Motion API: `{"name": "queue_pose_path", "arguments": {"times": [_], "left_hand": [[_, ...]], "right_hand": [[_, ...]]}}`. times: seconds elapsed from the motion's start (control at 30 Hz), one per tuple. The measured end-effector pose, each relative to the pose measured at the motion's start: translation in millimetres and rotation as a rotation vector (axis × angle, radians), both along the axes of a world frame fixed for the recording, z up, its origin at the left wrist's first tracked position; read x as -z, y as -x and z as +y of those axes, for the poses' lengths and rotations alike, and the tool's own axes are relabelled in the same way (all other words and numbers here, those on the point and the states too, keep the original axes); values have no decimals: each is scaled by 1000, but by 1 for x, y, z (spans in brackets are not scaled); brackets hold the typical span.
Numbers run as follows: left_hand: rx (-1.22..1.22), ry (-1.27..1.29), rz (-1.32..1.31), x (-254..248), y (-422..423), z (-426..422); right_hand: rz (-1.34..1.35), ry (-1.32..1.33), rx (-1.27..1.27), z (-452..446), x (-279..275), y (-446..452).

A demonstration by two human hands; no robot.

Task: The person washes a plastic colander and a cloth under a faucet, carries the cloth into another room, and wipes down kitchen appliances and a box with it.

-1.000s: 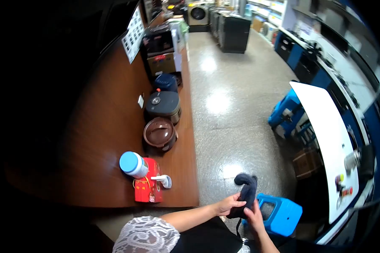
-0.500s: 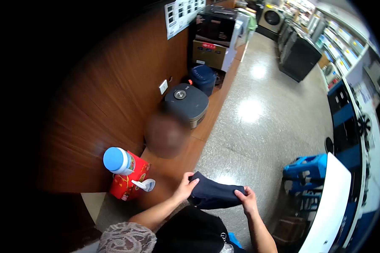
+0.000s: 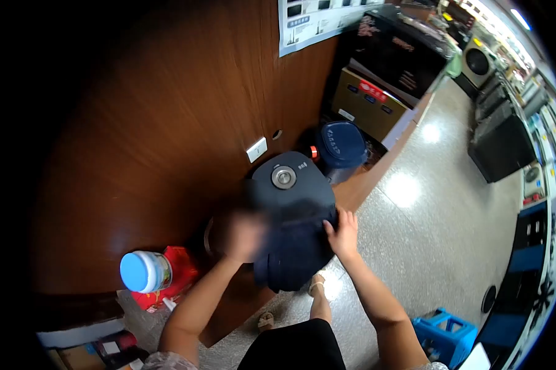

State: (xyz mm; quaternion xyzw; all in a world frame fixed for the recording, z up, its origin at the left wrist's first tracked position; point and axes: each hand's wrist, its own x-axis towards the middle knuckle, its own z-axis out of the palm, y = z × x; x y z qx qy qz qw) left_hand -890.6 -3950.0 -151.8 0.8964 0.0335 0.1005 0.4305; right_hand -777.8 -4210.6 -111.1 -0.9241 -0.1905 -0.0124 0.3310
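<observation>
Right hand (image 3: 346,234) gripping dark cloth (image 3: 296,250) by its edge; left hand (image 3: 246,237) blurred, can't tell grip. Cloth between hands, by near side of grey cooker (image 3: 309,179) just ahead. Seems partway: cloth opened out, not flat, lid mostly uncovered.

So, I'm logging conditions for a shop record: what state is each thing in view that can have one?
Dark cloth: unfolded, edge in the right hand's grip
Left hand: blurred, grip unclear
Rice cooker: lid closed
Navy canister: lid on
Blue-capped jar: cap on
Rounded brown item: mostly hidden and blurred, state unclear
Front-loading washing machine: door looks shut
</observation>
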Motion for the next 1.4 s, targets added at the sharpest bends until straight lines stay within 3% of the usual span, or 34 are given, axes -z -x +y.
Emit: {"name": "queue_pose_path", "arguments": {"times": [0.07,0.1,0.17,0.2,0.27,0.4,0.53,0.6,0.77,0.8,1.03,1.1,1.2,1.27,1.3,1.33,1.4], "left_hand": [[-234,-625,-34,-4,-46,-19],[-386,-691,-31,9,-61,-30],[-495,-443,28,51,-74,-44],[-505,-263,101,63,-76,-51],[-496,-196,63,93,-61,-68],[-539,-63,262,86,-51,-79],[-527,-65,222,76,-56,-70],[-511,1,247,76,-62,-67],[-644,129,219,112,-90,-61],[-665,-141,209,132,-94,-67],[-658,-293,201,126,-103,-69],[-711,-287,185,109,-113,-68],[-756,-302,257,109,-114,-72],[-779,-275,280,111,-114,-73],[-823,-240,235,113,-114,-73],[-870,-207,192,115,-113,-74],[-908,-91,103,116,-112,-74]], "right_hand": [[-216,81,-1,31,56,-42],[-194,138,-104,41,74,-53],[-106,176,-304,58,110,-59],[-72,165,-317,64,130,-56],[-75,223,-278,75,128,-69],[-124,166,-155,134,144,-133],[-164,93,-532,177,146,-183],[-119,58,-656,146,139,-174],[99,378,-763,17,128,-111],[104,380,-751,20,128,-113],[-249,82,-672,173,142,-221],[-132,53,-764,207,157,-248],[-301,136,-765,178,142,-242],[-178,135,-675,119,145,-223],[-175,258,-681,92,138,-203],[-90,443,-702,76,121,-176],[36,516,-857,59,123,-128]]}}
